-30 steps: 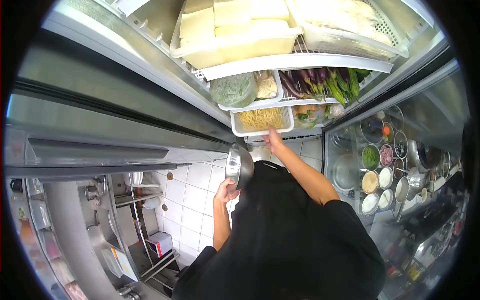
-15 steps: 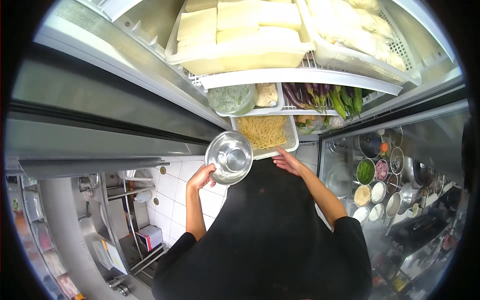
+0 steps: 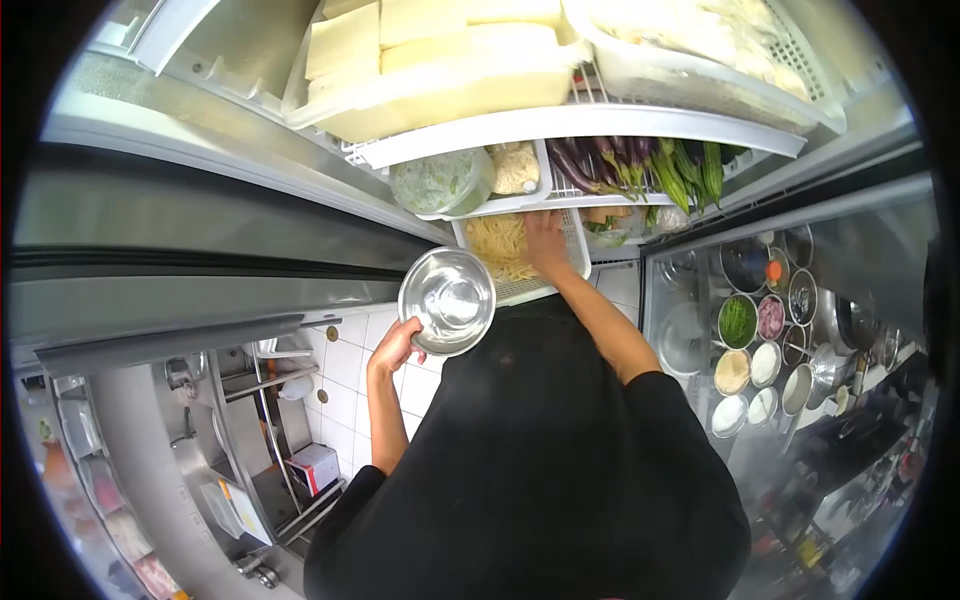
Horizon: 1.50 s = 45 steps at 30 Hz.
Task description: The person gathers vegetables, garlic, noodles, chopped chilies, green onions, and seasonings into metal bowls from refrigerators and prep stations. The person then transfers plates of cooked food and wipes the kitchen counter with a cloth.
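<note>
My left hand [image 3: 397, 345] grips the rim of a shiny metal bowl [image 3: 447, 302], thumb on the near side. The bowl is tilted so its inside shows, and nothing lies in it. My right hand [image 3: 545, 243] reaches into a white plastic basket [image 3: 584, 250] of yellow noodles [image 3: 497, 243] on the lower fridge level. Its fingers point away from me over the noodles, stretched out, with the tips partly hidden below the shelf edge. The bowl stands just left of the basket's near edge.
Above sit a tub of pale yellow blocks [image 3: 430, 85] and a basket of whitish packages [image 3: 700, 50]. Eggplants [image 3: 590, 165] and green vegetables [image 3: 690, 172] lie mid-shelf beside a green-filled container [image 3: 442, 182]. An open glass door [image 3: 672, 300] stands right, a dark door panel [image 3: 220, 215] left.
My right hand has moved from the basket's near edge forward into the basket, onto the noodles. The bowl in my left hand has shifted slightly left and up in the view.
</note>
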### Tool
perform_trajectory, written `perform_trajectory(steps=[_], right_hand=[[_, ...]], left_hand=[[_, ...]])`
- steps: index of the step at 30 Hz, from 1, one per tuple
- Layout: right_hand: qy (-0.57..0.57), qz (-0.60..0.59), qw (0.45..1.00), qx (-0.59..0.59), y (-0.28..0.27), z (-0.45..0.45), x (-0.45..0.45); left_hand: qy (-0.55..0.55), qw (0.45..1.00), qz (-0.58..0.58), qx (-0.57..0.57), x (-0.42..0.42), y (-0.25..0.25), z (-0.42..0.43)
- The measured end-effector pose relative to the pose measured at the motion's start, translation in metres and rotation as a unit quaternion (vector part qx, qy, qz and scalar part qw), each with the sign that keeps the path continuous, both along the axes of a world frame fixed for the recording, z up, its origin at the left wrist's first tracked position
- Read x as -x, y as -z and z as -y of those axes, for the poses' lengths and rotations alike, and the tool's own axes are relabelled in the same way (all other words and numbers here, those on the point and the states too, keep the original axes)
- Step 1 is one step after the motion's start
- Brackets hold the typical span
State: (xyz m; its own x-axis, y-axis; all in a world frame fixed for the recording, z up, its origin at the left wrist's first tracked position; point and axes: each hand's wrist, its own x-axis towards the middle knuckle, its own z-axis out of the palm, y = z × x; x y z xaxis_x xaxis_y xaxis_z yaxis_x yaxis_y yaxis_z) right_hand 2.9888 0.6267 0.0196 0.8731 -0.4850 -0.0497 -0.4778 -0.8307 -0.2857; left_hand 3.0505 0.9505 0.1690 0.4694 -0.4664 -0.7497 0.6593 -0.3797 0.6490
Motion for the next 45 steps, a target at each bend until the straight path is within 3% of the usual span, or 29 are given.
perform_trajectory(steps=[3,7,10,15,18,21,24,26,31,36,38,39,43,45], right_hand=[[-0.028,0.048,0.998,-0.012,0.029,0.024,0.005],[-0.058,0.028,0.987,-0.150,0.019,0.034,0.014],[-0.140,0.113,0.970,-0.164,-0.016,0.021,0.051],[-0.170,0.123,0.955,-0.210,-0.050,0.036,0.072],[-0.077,0.108,0.967,-0.219,-0.038,0.040,0.065],[-0.010,0.004,0.988,-0.155,-0.021,0.010,0.043],[-0.004,-0.032,0.983,-0.179,-0.019,-0.004,0.034],[-0.014,0.026,0.983,-0.181,0.008,0.005,0.031],[-0.021,0.033,0.976,-0.216,0.035,0.028,0.017],[-0.039,0.017,0.971,-0.236,0.006,0.051,0.019],[0.002,0.003,0.977,-0.215,-0.042,0.047,0.038],[-0.007,-0.049,0.960,-0.276,-0.073,0.051,0.039],[-0.053,-0.017,0.969,-0.240,-0.114,0.048,0.046],[-0.095,0.031,0.975,-0.198,-0.132,0.046,0.042]], left_hand=[[-0.039,0.998,-0.029,0.033,0.002,0.028,-0.009],[-0.041,0.997,-0.039,0.054,-0.004,0.039,-0.005],[-0.027,0.998,-0.034,0.044,-0.004,0.037,0.000],[-0.005,0.999,-0.018,0.034,-0.014,0.043,-0.004],[0.014,1.000,0.013,0.000,-0.012,0.030,0.009],[0.007,0.999,0.047,-0.015,-0.014,0.033,0.014],[-0.019,0.999,0.040,-0.004,-0.016,0.031,0.017],[-0.022,0.999,0.030,0.012,-0.006,0.017,0.028],[-0.005,0.998,-0.029,0.050,-0.022,0.051,0.019],[0.063,0.995,0.052,0.052,-0.015,0.035,0.044],[0.071,0.993,0.076,0.055,-0.002,0.015,0.059],[0.076,0.992,0.083,0.064,0.002,0.010,0.063],[0.080,0.989,0.097,0.081,0.010,0.007,0.071],[0.084,0.989,0.113,0.038,0.018,-0.006,0.079]])
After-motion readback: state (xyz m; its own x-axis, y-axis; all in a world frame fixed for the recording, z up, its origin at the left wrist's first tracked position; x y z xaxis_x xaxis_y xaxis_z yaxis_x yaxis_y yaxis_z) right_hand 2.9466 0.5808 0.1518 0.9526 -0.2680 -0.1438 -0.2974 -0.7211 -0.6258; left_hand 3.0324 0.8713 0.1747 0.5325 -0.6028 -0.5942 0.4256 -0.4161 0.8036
